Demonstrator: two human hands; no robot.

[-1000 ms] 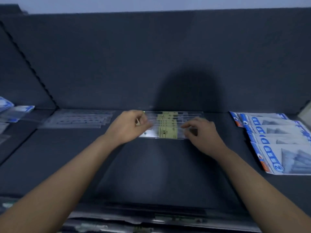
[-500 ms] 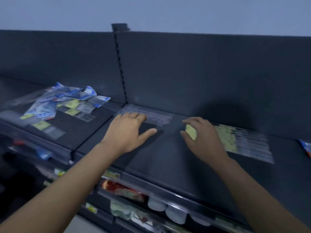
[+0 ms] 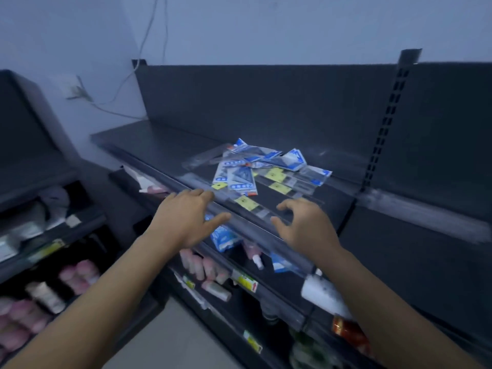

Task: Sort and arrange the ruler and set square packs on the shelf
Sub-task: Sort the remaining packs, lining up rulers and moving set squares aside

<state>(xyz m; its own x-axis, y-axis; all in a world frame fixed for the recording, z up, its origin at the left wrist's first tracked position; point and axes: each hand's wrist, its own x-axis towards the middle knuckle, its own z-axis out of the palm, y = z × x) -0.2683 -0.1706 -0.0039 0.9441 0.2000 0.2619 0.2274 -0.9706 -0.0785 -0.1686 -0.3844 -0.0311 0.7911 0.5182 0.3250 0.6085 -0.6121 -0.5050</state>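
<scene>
Hands both reach forward, palms down, toward the shelf (image 3: 159, 145). Pose, left hand (image 3: 186, 217): fingers spread and nearly straight, thumb out to the side, holding nothing. Its fingertips lie over the clear front rail (image 3: 254, 231), just front-left of the pile of packs (image 3: 255, 169). Pose, right hand (image 3: 303, 227): fingers spread and loosely curled, empty, just front-right of the pile. Contact with the rail cannot be told. Pile sits mid-shelf, unsorted: set square packs (image 3: 241, 179) with blue headers lie crossed over ruler packs (image 3: 282, 182) with yellow labels. One yellow-labelled ruler pack lies at the pile's near edge, between the two hands. Edges are motion-blurred.
</scene>
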